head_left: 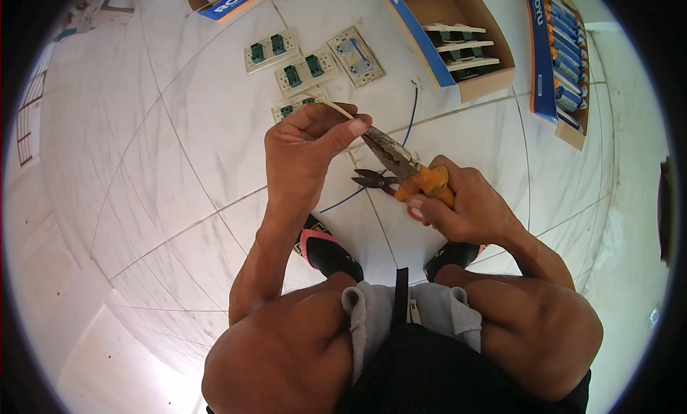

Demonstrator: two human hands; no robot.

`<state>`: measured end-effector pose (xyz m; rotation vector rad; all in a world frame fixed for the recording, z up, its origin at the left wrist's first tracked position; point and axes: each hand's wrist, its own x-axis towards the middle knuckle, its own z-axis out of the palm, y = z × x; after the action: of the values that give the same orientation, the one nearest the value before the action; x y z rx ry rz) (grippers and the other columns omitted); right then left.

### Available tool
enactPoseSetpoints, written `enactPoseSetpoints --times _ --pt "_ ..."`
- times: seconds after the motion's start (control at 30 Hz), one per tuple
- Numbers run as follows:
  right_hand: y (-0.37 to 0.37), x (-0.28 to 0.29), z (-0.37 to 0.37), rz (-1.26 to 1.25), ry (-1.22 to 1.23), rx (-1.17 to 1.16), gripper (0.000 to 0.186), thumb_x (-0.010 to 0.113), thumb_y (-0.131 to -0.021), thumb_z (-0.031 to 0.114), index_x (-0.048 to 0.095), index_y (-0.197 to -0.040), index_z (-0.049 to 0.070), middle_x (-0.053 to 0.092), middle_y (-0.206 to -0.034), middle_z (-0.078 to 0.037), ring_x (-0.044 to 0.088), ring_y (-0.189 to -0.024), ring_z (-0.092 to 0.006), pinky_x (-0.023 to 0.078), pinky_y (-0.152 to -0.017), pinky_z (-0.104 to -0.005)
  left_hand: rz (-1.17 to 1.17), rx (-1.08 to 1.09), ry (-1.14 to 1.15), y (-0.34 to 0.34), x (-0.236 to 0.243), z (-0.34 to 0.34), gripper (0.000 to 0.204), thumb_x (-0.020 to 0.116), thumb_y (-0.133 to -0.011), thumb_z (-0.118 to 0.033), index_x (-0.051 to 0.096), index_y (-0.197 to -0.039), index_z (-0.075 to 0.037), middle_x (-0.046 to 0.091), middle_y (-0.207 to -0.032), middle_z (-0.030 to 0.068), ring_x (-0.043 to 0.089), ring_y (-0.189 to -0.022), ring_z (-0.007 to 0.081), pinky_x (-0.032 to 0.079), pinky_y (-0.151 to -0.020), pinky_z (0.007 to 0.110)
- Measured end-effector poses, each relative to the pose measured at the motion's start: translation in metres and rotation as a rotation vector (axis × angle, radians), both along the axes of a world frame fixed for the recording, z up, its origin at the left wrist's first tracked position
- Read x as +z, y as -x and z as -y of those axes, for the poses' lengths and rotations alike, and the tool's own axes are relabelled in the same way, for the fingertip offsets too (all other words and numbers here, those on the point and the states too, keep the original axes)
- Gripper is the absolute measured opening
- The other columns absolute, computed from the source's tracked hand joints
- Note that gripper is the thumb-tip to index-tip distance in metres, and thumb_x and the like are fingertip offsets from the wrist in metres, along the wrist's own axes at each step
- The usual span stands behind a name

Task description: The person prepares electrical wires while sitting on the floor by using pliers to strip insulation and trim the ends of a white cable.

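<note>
My left hand pinches a thin white wire between thumb and fingers. In my right hand are long-nose pliers with worn orange handles. Their jaw tips meet my left fingertips; whether the tips grip the wire is hidden by the fingers. Beneath the pliers, a pair of snips with dark blades and a red handle rests on the floor. A switch plate with green modules lies just beyond my left hand, partly covered by it. A blue wire runs curved over the tiles, passing behind the pliers.
Two more green-module plates and a plate with a blue-wired back lie further off. An open carton of plates stands at far right, beside a box of blue-and-orange packets. Another carton sits at the far edge.
</note>
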<state>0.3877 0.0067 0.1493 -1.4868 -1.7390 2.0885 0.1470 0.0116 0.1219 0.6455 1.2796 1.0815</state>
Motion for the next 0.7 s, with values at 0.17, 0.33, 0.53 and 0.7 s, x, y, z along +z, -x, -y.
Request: enactPoseSetpoints --times 0.17,0.33,0.53,0.7 --pt "0.003 -0.009 0.007 0.071 -0.309 0.016 0.036 0.071 -0.094 0.029 0.050 -0.098 -0.001 0.063 -0.065 -0.022 0.066 -0.061 -0.0421 0.050 -0.055 -0.0452 0.010 0.059 -0.009 -0.005 0.000 -0.001 0.022 0.080 -0.083 -0.002 0.070 -0.100 0.007 0.075 -0.094 0.0134 0.071 -0.089 0.0158 0.055 -0.085 0.027" --pt "0.007 -0.016 0.010 0.148 -0.419 0.010 0.036 0.072 -0.093 0.027 0.048 -0.097 0.000 0.062 -0.066 -0.022 0.065 -0.061 -0.0431 0.049 -0.054 -0.0461 -0.007 0.139 0.009 -0.010 0.000 0.000 0.022 0.081 -0.083 -0.003 0.070 -0.100 0.006 0.074 -0.090 0.0106 0.069 -0.084 0.0132 0.053 -0.081 0.025" --pt "0.010 -0.019 0.011 0.277 -0.419 0.044 0.032 0.074 -0.091 0.022 0.050 -0.098 0.000 0.064 -0.072 -0.022 0.067 -0.068 -0.0425 0.051 -0.059 -0.0422 -0.038 0.168 0.032 -0.011 -0.007 0.000 0.025 0.082 -0.083 -0.006 0.069 -0.100 0.005 0.071 -0.086 0.0064 0.065 -0.080 0.0110 0.051 -0.079 0.024" --pt "0.005 -0.017 0.011 0.160 -0.273 0.003 0.034 0.072 -0.093 0.030 0.051 -0.097 0.002 0.063 -0.069 -0.020 0.066 -0.060 -0.0362 0.051 -0.057 -0.0425 0.052 0.171 0.064 -0.004 -0.006 -0.005 0.026 0.082 -0.083 -0.008 0.069 -0.102 0.004 0.071 -0.087 0.0055 0.064 -0.080 0.0105 0.050 -0.079 0.023"
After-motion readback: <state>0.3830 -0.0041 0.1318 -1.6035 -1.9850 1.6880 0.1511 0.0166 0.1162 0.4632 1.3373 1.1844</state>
